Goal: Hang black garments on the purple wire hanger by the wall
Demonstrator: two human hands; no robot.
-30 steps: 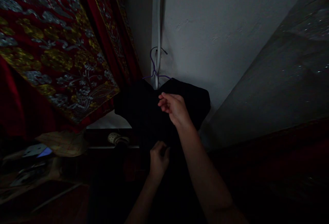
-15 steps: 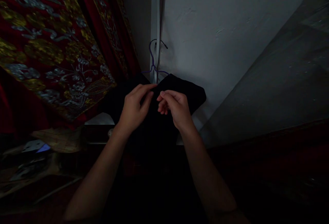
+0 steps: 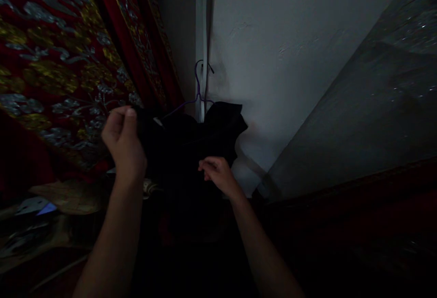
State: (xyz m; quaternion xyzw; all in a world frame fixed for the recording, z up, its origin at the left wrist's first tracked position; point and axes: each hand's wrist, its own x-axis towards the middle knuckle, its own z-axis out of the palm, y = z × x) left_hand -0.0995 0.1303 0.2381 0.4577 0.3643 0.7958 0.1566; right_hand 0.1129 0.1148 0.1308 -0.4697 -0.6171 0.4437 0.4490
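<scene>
A black garment point(image 3: 177, 147) hangs from a thin purple hanger point(image 3: 198, 86), its kind hard to make out in the dark. Up at its left shoulder, my left hand point(image 3: 124, 138) pinches the cloth and holds it out to the left, so the hanger's left arm shows bare. A small pale patch, perhaps a label, shows beside that arm. My right hand point(image 3: 218, 172) is closed in a pinch in front of the lower right part of the garment and seems to grip its dark cloth. The right shoulder of the garment still drapes over the hanger.
Red cloth with gold and silver embroidery point(image 3: 61, 61) hangs at the left. Behind the hanger stand a pale vertical strip point(image 3: 201, 24) and a grey wall point(image 3: 273, 52). Clear plastic sheeting point(image 3: 375, 106) covers the right side. Dim cluttered items point(image 3: 68, 197) lie lower left.
My left hand has moved left from the neckline, pulling the cloth off the hanger's left arm. My right hand has moved down. The garment's right shoulder has shifted and crumpled.
</scene>
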